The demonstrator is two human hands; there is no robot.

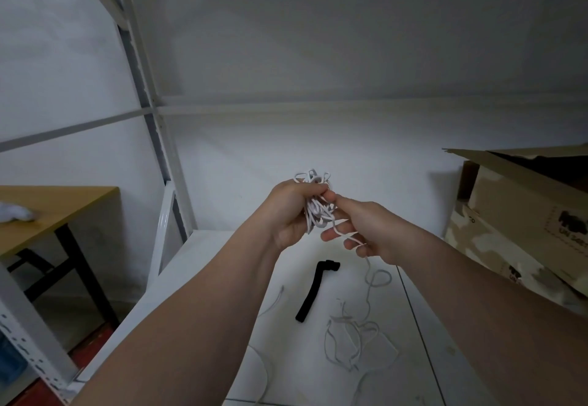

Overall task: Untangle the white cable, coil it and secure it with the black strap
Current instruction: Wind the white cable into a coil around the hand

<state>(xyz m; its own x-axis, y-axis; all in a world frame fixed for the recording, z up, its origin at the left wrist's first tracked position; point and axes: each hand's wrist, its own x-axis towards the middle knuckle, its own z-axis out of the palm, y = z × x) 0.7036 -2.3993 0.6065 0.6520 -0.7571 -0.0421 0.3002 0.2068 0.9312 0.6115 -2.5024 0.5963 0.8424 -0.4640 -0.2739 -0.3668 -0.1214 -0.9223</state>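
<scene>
A tangled bunch of the white cable [315, 206] is held up above the white shelf surface [216, 256]. My left hand [288, 214] is closed around the bunch from the left. My right hand [359, 225] pinches strands at the bunch's right side, and one strand runs down across its fingers. From there the cable drops to a loose tangle lying on the shelf at lower right. The black strap [313, 291] lies flat on the shelf below my hands, one end folded over, touched by neither hand.
A torn cardboard box [521, 211] stands at the right on the shelf. White metal shelving uprights [143, 87] rise at the left. A wooden table [54, 211] with black legs stands further left, with something white on it.
</scene>
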